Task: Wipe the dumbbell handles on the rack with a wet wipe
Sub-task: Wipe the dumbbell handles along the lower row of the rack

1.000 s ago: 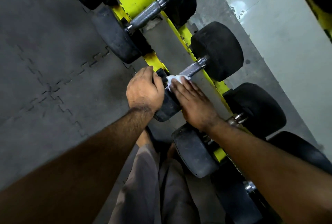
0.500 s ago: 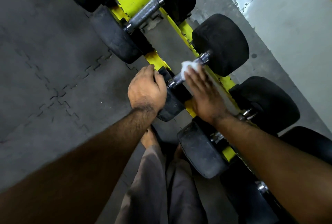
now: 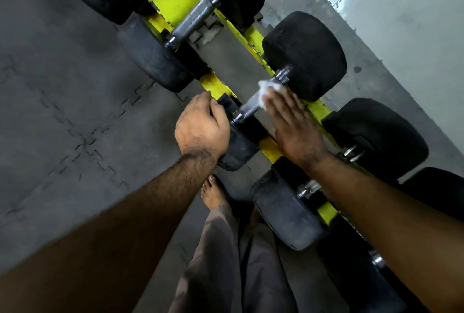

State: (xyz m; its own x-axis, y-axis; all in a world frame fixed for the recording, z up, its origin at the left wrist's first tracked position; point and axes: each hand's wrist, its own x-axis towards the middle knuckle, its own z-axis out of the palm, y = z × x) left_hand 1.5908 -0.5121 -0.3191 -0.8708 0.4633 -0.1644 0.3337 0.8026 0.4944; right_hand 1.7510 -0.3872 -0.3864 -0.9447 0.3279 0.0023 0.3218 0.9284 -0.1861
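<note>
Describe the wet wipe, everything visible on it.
The wet wipe is a small, white, crumpled wad, thin and soft-looking. It lies against the far part of the knurled metal handle of the dumbbell being cleaned, near the collar by the far black weight head. The right hand presses it there with straight fingers laid over it, so only its upper and left edges show. The left hand grips the near weight head, not the wipe.

Dim, soft picture — glare top right, wide-angle bending
</note>
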